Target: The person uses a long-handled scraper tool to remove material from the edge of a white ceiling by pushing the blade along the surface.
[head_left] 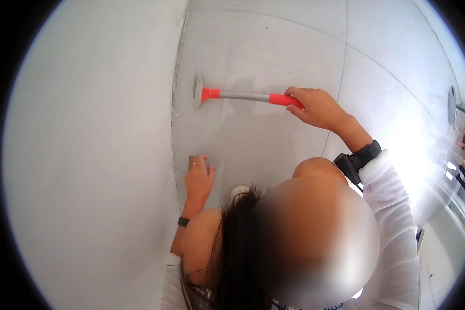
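My right hand [315, 107] is closed around the red grip of a long-handled scraper [244, 95]. Its shaft is silver, and a red collar joins it to a wide, pale head at the left end. That head is low over the grey floor [274, 57], close to the wall's foot; whether it touches the floor I cannot tell. Nearer to me, my left hand [198, 181] is down by the same wall edge, its fingers bent over a small flat tan piece [191, 163]. What kind of thing that piece is does not show.
A plain white wall [98, 144] rises along the left, with a rough, chipped line where it meets the floor. Thin joints cross the floor tiles. Strong light glares at the right. A dark-footed object [452, 107] and blurred items stand at the far right rim. My knees are bent close below my hands.
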Motion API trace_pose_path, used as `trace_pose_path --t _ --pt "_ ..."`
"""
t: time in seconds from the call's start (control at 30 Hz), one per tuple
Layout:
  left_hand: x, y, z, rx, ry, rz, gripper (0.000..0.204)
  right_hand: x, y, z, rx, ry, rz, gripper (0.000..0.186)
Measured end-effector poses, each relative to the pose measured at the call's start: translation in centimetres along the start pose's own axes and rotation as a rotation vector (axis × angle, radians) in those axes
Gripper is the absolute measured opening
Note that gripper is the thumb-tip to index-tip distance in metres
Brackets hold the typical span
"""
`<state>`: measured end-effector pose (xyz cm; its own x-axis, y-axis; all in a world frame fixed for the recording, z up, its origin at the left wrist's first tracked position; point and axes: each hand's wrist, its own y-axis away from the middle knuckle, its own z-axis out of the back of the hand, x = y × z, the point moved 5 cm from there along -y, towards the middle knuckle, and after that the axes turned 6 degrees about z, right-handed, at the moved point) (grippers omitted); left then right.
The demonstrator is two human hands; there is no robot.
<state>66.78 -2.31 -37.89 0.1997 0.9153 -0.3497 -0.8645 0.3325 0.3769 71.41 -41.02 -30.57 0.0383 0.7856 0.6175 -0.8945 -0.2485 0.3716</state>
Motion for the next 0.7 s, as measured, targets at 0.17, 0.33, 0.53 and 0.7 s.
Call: trace_pose_path --t 0.17,0.33,0.53,0.7 --pt "-1.9 -5.8 0.8 0.066 0.374 -0.143 0.029 1.8 0.6 2.6 0.068 0.016 -0.097 0.029" --pt "-9.4 -14.2 1.0 0.689 1.1 0.384 0.042 0.6 1.1 3.8 0.022 -0.116 -0.059 0.027" --pt "-14.4 -17.7 -0.4 0.565 1.542 0.674 0.041 -1.3 1.3 2.9 -0.1 -0.294 0.151 0.034" --pt "-13.8 -16.2 0.3 0.688 1.566 0.743 0.032 -2.6 1.2 4.0 0.011 -0.228 0.157 0.034"
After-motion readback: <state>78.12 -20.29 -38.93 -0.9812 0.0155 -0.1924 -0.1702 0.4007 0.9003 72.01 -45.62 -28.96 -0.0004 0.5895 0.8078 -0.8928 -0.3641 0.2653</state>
